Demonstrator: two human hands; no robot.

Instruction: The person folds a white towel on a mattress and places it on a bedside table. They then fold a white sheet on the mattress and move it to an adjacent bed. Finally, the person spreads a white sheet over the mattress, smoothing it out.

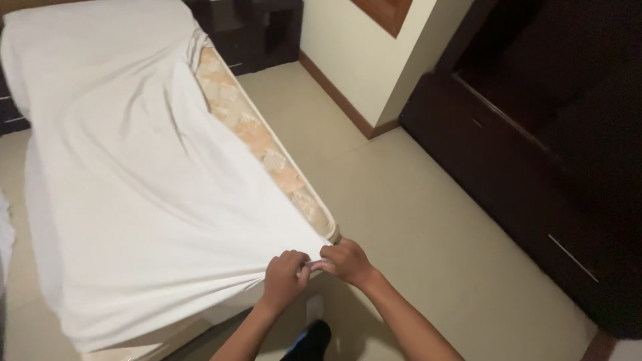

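- The left hand was curled shut, its fingers pinching a gathered fold of the white sheet at the near corner of the bed.
- The right hand was also closed on the same bunch of sheet, right beside the left hand, the two all but touching.
- Both forearms reached in from the bottom edge of the view toward that corner.
- The sheet was plain white, with no pattern, and covered most of the mattress.
- Long creases fanned out from the gripped corner across the sheet toward the far end of the bed, showing the cloth pulled taut there.
- Farther from the hands the sheet lay looser, with soft folds and a rumpled hump at the far end.
- Along the right side the sheet had not reached the edge, so a strip of mattress showed, patterned in pale orange and cream with a light trim.
- At the near end the sheet hung down over the side of the bed.
- A dark shoe tip showed on the floor between the forearms.
- The floor was pale beige.
- A dark wooden wardrobe stood well to the right, apart from the bed.
- A cream wall with a brown baseboard stood beyond the bed's far right side.
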